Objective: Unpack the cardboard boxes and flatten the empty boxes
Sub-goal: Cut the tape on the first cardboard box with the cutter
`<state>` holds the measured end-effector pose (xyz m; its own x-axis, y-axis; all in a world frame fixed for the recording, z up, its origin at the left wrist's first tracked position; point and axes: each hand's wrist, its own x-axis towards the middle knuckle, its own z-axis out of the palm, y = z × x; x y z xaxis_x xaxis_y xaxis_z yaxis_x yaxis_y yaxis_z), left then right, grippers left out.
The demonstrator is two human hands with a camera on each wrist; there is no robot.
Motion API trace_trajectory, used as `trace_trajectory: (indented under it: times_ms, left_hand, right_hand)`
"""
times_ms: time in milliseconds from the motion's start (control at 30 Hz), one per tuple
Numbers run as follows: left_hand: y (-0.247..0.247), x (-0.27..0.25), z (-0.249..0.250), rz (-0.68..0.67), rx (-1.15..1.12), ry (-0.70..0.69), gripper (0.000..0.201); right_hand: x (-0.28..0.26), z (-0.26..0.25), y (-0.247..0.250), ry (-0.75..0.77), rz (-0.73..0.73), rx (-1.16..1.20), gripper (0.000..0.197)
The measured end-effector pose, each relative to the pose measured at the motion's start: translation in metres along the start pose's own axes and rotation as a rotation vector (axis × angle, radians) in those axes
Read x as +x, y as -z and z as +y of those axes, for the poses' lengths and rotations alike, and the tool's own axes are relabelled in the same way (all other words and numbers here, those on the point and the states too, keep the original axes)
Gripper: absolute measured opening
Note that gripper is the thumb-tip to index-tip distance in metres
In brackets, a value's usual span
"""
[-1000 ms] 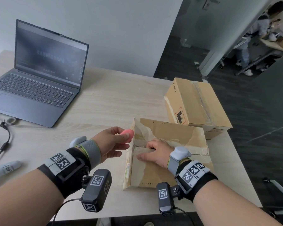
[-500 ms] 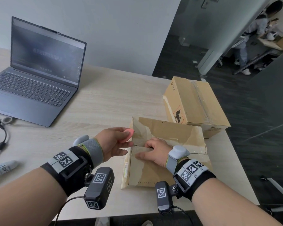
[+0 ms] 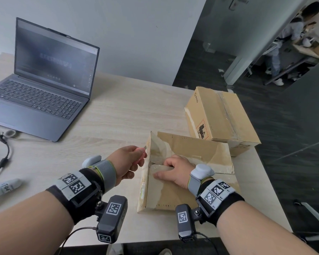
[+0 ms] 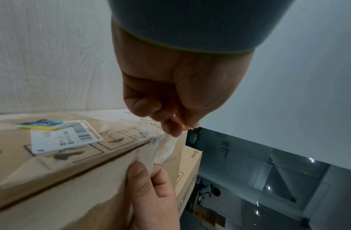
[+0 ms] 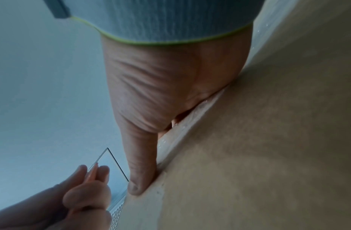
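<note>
At the far left of the wooden table (image 3: pixel 118 111) an open laptop (image 3: pixel 44 89) faces the near edge, with a cable (image 3: pixel 4 153) and a grey pen-like object (image 3: pixel 4 186) nearer.

The left hand (image 3: pixel 127 162) hovers just left of the open box (image 3: pixel 182 181), fingers curled together round a small pink cutter (image 3: pixel 141 150). Its short blade points right and far, towards the raised left end flap (image 3: pixel 148 157); whether the tip touches the cardboard cannot be told.

The open box sits at the near middle of the table, long axis running left to right, one long flap laid back on the far side. The right hand (image 3: pixel 175 172) clamps the near flap: thumb on top pointing left, fingers curled over its edge into the opening.

Far right, touching the laid-back flap, stands a closed box (image 3: pixel 221 116), taped along its top seam, long axis running near to far.

The left wrist view alone shows crumpled clear tape (image 4: pixel 150 135) at the open box's corner just under the left hand's (image 4: pixel 170 87) knuckles, plus a white barcode label (image 4: pixel 66 137) and handling symbols on the left end wall. The right wrist view adds the right hand's (image 5: pixel 162 87) thumb (image 5: pixel 141 171) pressed flat along the flap edge; the cutter there is blurred.
</note>
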<state>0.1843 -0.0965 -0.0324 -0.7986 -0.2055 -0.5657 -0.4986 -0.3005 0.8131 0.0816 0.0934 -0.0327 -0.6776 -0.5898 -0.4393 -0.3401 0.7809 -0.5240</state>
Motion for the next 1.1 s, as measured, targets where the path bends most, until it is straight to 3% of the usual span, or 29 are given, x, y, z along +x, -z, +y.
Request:
trace_trajectory:
  times_ms: [300,433,600,800,1000,1100]
  left_hand:
    - [0.002,0.0,-0.006,0.039,0.094,-0.041,0.03]
    - [0.007,0.0,-0.004,0.081,0.028,-0.022,0.034]
    - [0.013,0.002,-0.007,0.053,0.046,0.066,0.017]
    - [0.012,0.007,-0.015,0.077,-0.008,0.008,0.039]
    - [0.004,0.008,-0.008,0.112,0.036,-0.076,0.028]
    - [0.0,0.006,-0.005,0.138,0.185,-0.162,0.021]
  right_hand:
    - [0.001,0.003,-0.003,-0.011,0.021,0.023,0.056]
    - [0.001,0.005,-0.003,-0.015,0.018,0.022,0.055]
    - [0.004,0.007,-0.004,-0.008,0.018,0.021,0.055]
    - [0.003,0.008,-0.004,-0.004,0.019,0.018,0.057]
    - [0.002,0.009,-0.004,-0.009,0.012,0.02,0.059]
    - [0.003,0.008,-0.005,-0.007,0.013,0.021,0.056]
